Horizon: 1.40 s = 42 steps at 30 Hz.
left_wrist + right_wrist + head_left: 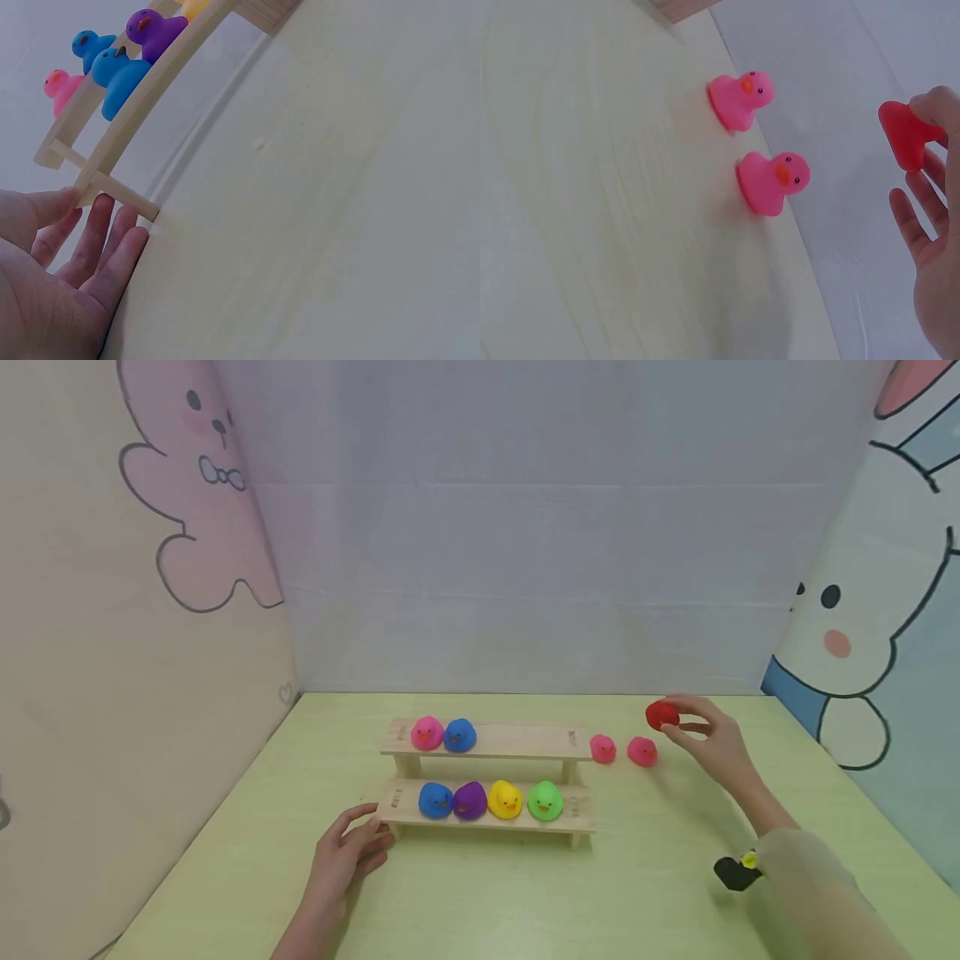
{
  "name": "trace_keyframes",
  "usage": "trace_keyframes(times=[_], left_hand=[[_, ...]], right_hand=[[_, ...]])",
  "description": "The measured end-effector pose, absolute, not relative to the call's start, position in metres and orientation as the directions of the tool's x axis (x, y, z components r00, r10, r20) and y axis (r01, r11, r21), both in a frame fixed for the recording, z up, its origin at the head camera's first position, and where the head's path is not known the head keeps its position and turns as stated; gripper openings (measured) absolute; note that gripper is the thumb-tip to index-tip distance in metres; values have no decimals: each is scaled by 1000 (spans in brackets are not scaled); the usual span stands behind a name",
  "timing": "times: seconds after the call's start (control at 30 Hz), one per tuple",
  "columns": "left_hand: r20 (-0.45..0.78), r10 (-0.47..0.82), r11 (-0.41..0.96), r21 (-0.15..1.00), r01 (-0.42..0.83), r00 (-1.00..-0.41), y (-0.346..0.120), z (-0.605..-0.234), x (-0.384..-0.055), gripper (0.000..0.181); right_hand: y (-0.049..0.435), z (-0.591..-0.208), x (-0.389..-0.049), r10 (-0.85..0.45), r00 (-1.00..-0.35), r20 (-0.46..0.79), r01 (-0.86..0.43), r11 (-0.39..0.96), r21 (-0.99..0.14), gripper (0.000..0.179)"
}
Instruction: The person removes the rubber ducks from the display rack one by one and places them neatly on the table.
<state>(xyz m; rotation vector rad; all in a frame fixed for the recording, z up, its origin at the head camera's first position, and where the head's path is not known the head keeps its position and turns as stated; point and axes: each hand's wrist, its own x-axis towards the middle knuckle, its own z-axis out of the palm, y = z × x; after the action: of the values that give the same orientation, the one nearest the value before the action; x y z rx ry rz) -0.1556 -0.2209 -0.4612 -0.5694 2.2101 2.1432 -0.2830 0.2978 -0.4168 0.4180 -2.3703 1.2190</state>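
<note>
My right hand (712, 743) pinches a red rubber duck (660, 715) between thumb and fingertips, raised above the table's far right. In the right wrist view, the red duck's base faces the camera side and the lower fingers hang free of it. At the left end of a two-tier wooden rack (521, 739), my left hand (341, 852) grips the lower shelf's corner, thumb on the edge and fingers by the leg. On the upper shelf sit a pink duck (427, 733) and a blue duck (460, 736). The lower shelf bears blue, purple (470, 801), yellow (505, 800) and green ducks (545, 801).
Two pink ducks (739, 101) stand on the table right of the rack, below the raised hand. A small black object with a yellow part (737, 872) is near the right forearm, partly covered by the sleeve. Printed curtains enclose the table's sides and back.
</note>
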Motion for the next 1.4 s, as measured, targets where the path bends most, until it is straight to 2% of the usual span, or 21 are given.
trace_keyframes(times=[0.43,0.6,0.87,1.03,1.4], left_hand=[[-256,-243,-7,965,-263,-935,-222,-463,-156,42],[-257,-250,-10,965,-263,-934,-222,-462,-154,45],[-258,-234,-22,965,-260,-937,-222,-462,-154,49],[-252,-238,-18,967,-255,-938,-221,-461,-156,48],[-251,-237,-2,966,-258,-938,-222,-464,-156,48]], right_hand=[[343,-445,-280,51,-911,410,-279,657,-701,47],[354,-456,-280,32,-931,364,-252,666,-702,48],[362,-467,-281,-9,-975,224,-170,680,-713,52],[366,-471,-280,-32,-983,181,-156,667,-729,52],[365,-466,-281,-87,-996,-6,-50,626,-778,64]])
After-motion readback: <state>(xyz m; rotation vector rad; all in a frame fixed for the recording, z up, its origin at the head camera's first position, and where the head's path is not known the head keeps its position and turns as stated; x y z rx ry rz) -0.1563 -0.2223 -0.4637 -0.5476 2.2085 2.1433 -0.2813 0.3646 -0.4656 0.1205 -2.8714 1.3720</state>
